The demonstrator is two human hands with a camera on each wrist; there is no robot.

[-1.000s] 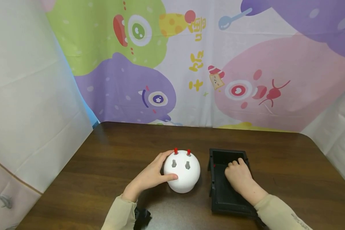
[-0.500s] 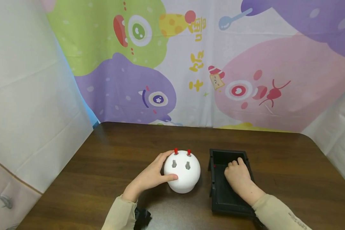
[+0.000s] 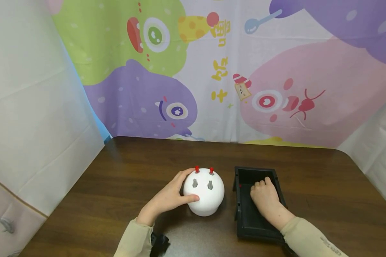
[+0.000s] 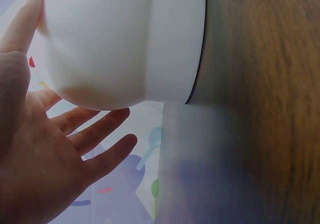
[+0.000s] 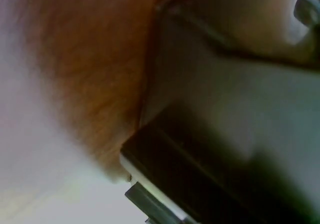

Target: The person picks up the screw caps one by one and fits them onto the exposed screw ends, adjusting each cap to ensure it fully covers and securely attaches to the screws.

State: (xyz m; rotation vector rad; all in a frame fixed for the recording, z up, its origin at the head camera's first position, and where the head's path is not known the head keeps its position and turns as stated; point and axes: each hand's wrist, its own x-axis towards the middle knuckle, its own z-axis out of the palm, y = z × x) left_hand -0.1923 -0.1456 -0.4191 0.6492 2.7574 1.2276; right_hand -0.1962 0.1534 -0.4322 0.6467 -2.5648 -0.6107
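Observation:
A white rounded dome [image 3: 206, 200] stands on the table in the head view. Two red pegs [image 3: 211, 170] stick up from its far side, with two grey pegs [image 3: 210, 185] nearer on its top. My left hand [image 3: 168, 194] holds the dome from the left, thumb on its near side and fingers around the back; the left wrist view shows some fingertips against its wall. My right hand [image 3: 265, 196] is down inside a black tray [image 3: 252, 232], fingers bent, their tips hidden. The right wrist view is blurred, with a small dark grey bit [image 5: 307, 6] at the upper right corner.
A small red spot [image 3: 240, 185] shows by the tray's left wall. Some black thing [image 3: 159, 244] lies near the left sleeve. The brown table [image 3: 141, 153] ends at a cartoon-printed curtain [image 3: 218, 125]; white panels flank both sides.
Inside the tray, my right hand has shifted very slightly left, its forearm following. My left hand and the dome have stayed practically still.

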